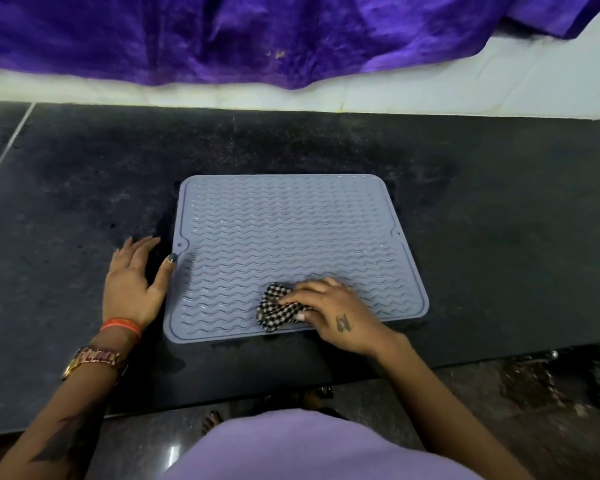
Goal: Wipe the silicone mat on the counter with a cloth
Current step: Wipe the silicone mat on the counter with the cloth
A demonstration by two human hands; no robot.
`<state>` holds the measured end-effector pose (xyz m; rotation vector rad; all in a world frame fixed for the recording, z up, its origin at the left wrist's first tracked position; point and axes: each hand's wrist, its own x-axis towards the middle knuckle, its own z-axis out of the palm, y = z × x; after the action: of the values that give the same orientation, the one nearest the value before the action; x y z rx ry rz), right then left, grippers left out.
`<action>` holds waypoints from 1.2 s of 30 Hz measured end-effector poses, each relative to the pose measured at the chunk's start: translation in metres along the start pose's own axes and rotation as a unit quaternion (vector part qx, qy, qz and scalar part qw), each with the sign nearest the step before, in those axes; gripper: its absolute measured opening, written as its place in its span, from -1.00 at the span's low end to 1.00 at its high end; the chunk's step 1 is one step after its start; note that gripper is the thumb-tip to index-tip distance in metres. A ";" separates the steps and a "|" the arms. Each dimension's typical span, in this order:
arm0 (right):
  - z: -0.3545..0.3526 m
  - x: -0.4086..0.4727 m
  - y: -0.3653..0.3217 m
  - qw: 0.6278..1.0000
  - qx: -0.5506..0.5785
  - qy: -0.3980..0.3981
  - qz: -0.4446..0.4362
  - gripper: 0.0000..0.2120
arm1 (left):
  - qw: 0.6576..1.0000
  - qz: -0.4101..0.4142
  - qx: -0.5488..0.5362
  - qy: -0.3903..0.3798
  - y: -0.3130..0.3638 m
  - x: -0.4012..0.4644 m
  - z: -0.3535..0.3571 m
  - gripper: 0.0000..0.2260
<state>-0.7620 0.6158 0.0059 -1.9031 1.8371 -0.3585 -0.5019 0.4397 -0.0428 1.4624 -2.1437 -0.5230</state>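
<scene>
On the dark speckled stone counter [465, 237], a grey-blue rectangular silicone mat [291, 230] with rounded corners and a raised wavy-ridge pattern lies flat, its near edge not far from the counter's front edge. The right hand [333, 311] is down on the mat's near right part, its fingers curled over a small bunched black-and-white checked cloth [276, 308] and gripping it against the ridges; the cloth sits just inside the mat's near rim. The left hand [132, 282] lies on the counter just beside the mat's left edge, fingers straight and spread, holding nothing, with the thumb reaching to the edge by the small hole in the rim; whether the thumb actually presses the mat down cannot be told for sure. The wrist of that arm carries an orange band and a metal-link watch [94, 360]. Behind the counter a crumpled purple fabric [257, 36] hangs over a pale ledge. As a judgement, the wiping is under way rather than finished: the cloth is in contact with the mat but covers only a small patch near the front, and nothing visible marks which ridges are already clean, since the surface looks evenly coloured with only faint glints. The far half and left side plausibly remain to be covered, though how much is done cannot be read from this view.
</scene>
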 end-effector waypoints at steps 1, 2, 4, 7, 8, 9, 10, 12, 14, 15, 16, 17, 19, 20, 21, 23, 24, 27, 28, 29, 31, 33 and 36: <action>-0.002 -0.006 0.007 1.000 -0.005 0.012 0.007 -0.66 | 1.000 0.000 0.002 0.001 0.000 0.000 -0.001 -0.35; -0.003 -0.012 0.014 1.000 -0.009 0.022 0.015 -0.66 | 1.000 0.000 0.004 0.002 0.000 0.000 -0.001 -0.35; -0.007 -0.023 0.028 0.998 -0.009 0.042 0.036 -0.67 | 1.000 0.002 0.008 0.002 0.001 0.000 -0.002 -0.35; -0.017 -0.040 0.047 0.995 -0.011 0.075 0.067 -0.69 | 1.000 0.005 0.011 0.000 0.002 0.000 -0.002 -0.35; -0.021 -0.045 0.054 0.993 -0.012 0.084 0.077 -0.69 | 1.000 0.005 0.011 0.000 0.002 -0.001 -0.002 -0.35; -0.025 -0.051 0.060 0.992 -0.013 0.092 0.089 -0.70 | 1.000 0.005 0.012 0.000 0.002 -0.001 -0.002 -0.35; -0.029 -0.055 0.066 0.989 -0.013 0.099 0.106 -0.70 | 1.000 0.005 0.013 0.000 0.002 -0.001 -0.002 -0.35; -0.034 -0.060 0.073 0.979 -0.029 0.123 0.158 -0.69 | 1.000 0.006 0.014 0.000 0.003 -0.001 -0.002 -0.35; -0.032 -0.057 0.069 0.953 -0.074 0.176 0.236 -0.67 | 1.000 0.008 0.018 0.000 0.004 -0.001 -0.002 -0.34; -0.029 -0.053 0.061 0.934 -0.092 0.215 0.269 -0.65 | 1.000 0.009 0.022 -0.001 0.005 -0.001 -0.001 -0.34; -0.023 -0.047 0.050 0.922 -0.094 0.249 0.282 -0.64 | 1.000 0.011 0.025 -0.002 0.006 -0.001 -0.002 -0.33; -0.016 -0.040 0.036 0.921 -0.076 0.268 0.272 -0.64 | 1.000 0.013 0.028 -0.003 0.007 -0.001 -0.002 -0.33; 0.004 -0.024 0.004 0.942 -0.014 0.251 0.221 -0.65 | 0.999 0.016 0.032 -0.003 0.009 -0.002 -0.002 -0.32; 0.016 -0.016 -0.011 0.955 0.006 0.227 0.192 -0.65 | 0.999 0.016 0.033 -0.004 0.010 -0.002 -0.002 -0.32; 0.025 -0.010 -0.023 0.964 0.010 0.206 0.167 -0.65 | 0.999 0.015 0.034 -0.005 0.010 -0.002 -0.002 -0.32; 0.035 -0.004 -0.030 0.972 -0.008 0.189 0.142 -0.64 | 0.999 0.013 0.034 -0.007 0.011 -0.001 -0.003 -0.31; 0.034 -0.006 -0.026 0.970 -0.013 0.190 0.148 -0.64 | 0.999 0.015 0.035 -0.008 0.012 -0.001 -0.003 -0.30; 0.021 -0.022 0.002 0.958 -0.019 0.214 0.189 -0.66 | 0.999 0.020 0.033 -0.007 0.013 0.000 -0.004 -0.30; 0.015 -0.029 0.014 0.953 -0.024 0.223 0.204 -0.68 | 0.999 0.022 0.029 -0.007 0.014 0.000 -0.004 -0.30; 0.009 -0.037 0.024 0.947 -0.030 0.231 0.220 -0.69 | 0.999 0.024 0.026 -0.007 0.016 0.000 -0.003 -0.31; -0.002 -0.050 0.044 0.934 -0.045 0.248 0.251 -0.69 | 0.999 0.035 0.020 -0.011 0.021 0.000 -0.001 -0.31; -0.012 -0.060 0.061 0.919 -0.061 0.267 0.282 -0.70 | 0.999 0.045 0.010 -0.018 0.027 0.001 0.001 -0.33; -0.024 -0.065 0.078 0.902 -0.074 0.283 0.318 -0.70 | 0.998 0.053 -0.010 -0.036 0.035 0.003 0.004 -0.41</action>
<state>-0.8465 0.6767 -0.0036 -1.2249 2.8053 -0.5921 -0.5315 0.4496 -0.0261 1.3296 -2.2508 -0.5629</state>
